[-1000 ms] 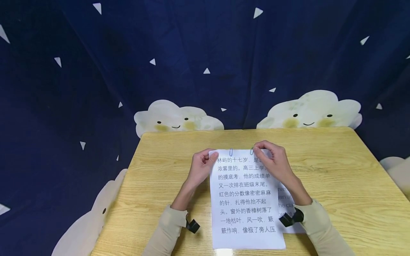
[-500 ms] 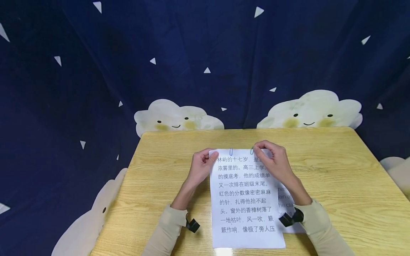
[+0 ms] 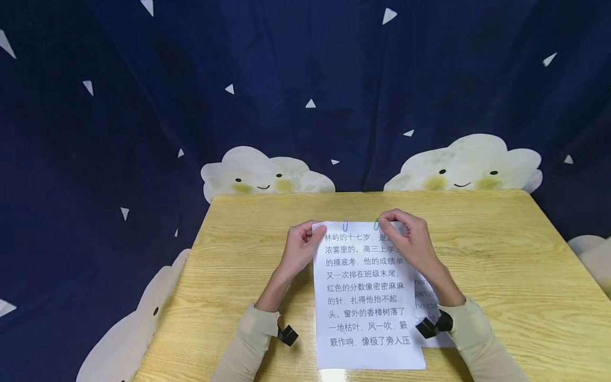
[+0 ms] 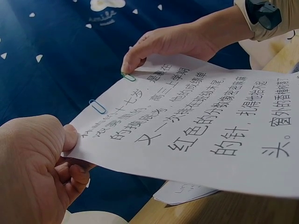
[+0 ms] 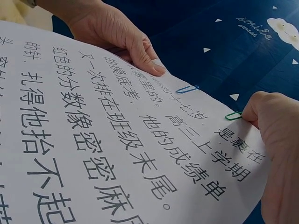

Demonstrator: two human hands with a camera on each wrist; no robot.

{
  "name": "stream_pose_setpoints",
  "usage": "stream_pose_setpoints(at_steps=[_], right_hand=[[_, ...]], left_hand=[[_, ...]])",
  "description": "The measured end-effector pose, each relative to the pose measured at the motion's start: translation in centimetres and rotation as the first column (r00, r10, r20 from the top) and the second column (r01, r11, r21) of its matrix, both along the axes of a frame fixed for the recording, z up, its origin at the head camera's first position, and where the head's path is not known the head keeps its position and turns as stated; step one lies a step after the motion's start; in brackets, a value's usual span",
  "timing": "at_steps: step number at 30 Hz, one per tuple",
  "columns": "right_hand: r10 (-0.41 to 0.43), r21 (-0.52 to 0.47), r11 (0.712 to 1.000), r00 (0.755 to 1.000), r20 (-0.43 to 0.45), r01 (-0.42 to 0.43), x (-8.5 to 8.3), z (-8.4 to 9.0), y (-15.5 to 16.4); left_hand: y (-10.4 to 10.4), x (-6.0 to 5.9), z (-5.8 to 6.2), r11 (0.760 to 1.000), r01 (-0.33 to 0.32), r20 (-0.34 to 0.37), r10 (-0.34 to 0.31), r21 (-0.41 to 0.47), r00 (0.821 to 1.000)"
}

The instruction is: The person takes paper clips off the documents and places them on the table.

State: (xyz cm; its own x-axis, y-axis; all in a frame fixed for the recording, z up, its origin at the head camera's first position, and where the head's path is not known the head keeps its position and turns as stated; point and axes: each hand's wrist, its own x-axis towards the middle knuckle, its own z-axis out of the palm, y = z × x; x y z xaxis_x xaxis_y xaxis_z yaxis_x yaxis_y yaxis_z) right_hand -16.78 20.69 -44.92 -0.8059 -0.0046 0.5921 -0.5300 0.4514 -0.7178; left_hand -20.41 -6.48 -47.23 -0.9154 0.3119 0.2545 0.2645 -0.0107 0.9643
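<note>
A white sheet of paper printed with large Chinese characters is held up above the table by its top edge. My left hand pinches its top left corner, thumb on the printed face. A blue paper clip sits on the top edge, near the left hand. Farther right on that edge is a green paper clip. My right hand pinches the green clip and the paper edge there between thumb and fingers.
Behind the sheet, other paper with English print lies on the wooden table. A dark blue curtain with white triangles and clouds hangs behind. Both wrists wear black camera mounts.
Both hands keep their grip and the clips stay in place. The head view has shifted very slightly.
</note>
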Motion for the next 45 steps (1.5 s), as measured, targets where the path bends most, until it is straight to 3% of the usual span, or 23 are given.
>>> stream_pose_setpoints(at_steps=[7, 16, 25, 31, 36, 39, 45], right_hand=[[0.002, -0.006, 1.0, 1.0, 0.003, -0.002, 0.2, 0.1, 0.1], [0.011, -0.04, 0.999, 0.999, -0.03, -0.012, 1.7, 2.9, -1.1], [0.032, -0.03, 0.999, 0.999, 0.0, -0.032, 1.8, 3.3, -1.1], [0.052, 0.003, 0.999, 0.997, 0.053, -0.053, 1.7, 3.1, -0.9], [0.054, 0.03, 0.998, 0.994, 0.096, -0.057, 0.7, 1.4, -0.2], [0.048, 0.045, 0.998, 0.993, 0.104, -0.053, 0.1, 0.4, 0.3], [0.043, 0.044, 0.998, 0.994, 0.101, -0.048, 0.0, 0.1, 0.6]], left_hand=[[0.1, 0.0, 0.0, 1.0, 0.0, 0.002, 0.0, -0.002, 1.0], [0.2, 0.1, -0.1, 1.0, 0.007, 0.005, -0.007, 0.006, 1.0], [-0.1, 0.2, -0.1, 1.0, 0.005, -0.014, -0.005, -0.007, 1.0], [-0.1, 0.1, -0.2, 0.999, -0.032, -0.027, 0.032, 0.013, 0.999], [-0.1, 0.0, -0.1, 0.998, -0.056, -0.03, 0.056, 0.027, 0.998], [0.0, 0.0, 0.0, 0.998, -0.064, -0.028, 0.065, 0.027, 0.998], [0.1, -0.1, 0.2, 0.998, -0.055, 0.003, 0.055, 0.014, 0.998]])
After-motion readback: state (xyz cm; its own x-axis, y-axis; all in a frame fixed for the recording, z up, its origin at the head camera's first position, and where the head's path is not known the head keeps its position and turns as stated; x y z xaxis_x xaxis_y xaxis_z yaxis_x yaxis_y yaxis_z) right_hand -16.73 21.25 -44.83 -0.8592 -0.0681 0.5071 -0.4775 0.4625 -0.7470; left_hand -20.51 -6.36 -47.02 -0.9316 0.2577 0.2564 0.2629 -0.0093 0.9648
